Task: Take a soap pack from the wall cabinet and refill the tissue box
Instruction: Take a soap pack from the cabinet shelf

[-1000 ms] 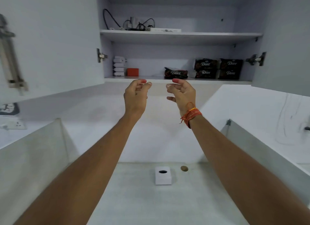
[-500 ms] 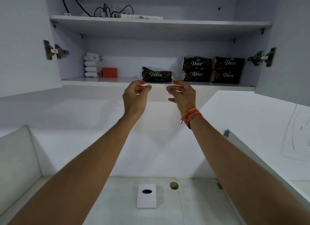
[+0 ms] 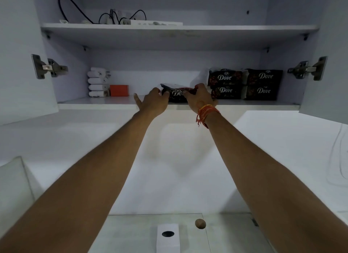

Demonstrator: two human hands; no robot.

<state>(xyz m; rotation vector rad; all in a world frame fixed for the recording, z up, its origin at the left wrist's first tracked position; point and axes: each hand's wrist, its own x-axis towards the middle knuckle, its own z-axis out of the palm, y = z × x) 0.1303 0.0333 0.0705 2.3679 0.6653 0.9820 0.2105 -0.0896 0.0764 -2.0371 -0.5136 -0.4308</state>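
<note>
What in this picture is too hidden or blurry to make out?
Head view:
- Held Dove pack: label partly covered by the left hand and right hand.
- Tissue box: bottom cut off by the frame edge; nothing visible through its dark opening.
- White rolls: too small to identify.

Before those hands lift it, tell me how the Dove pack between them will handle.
The Dove pack looks like soft glossy wrap, so probably crinkly and a bit slippery. Its top edge sags unevenly, suggesting it flexes. With the left hand and right hand flanking it, it should lift steadily.

Orange box beside white rolls
</note>
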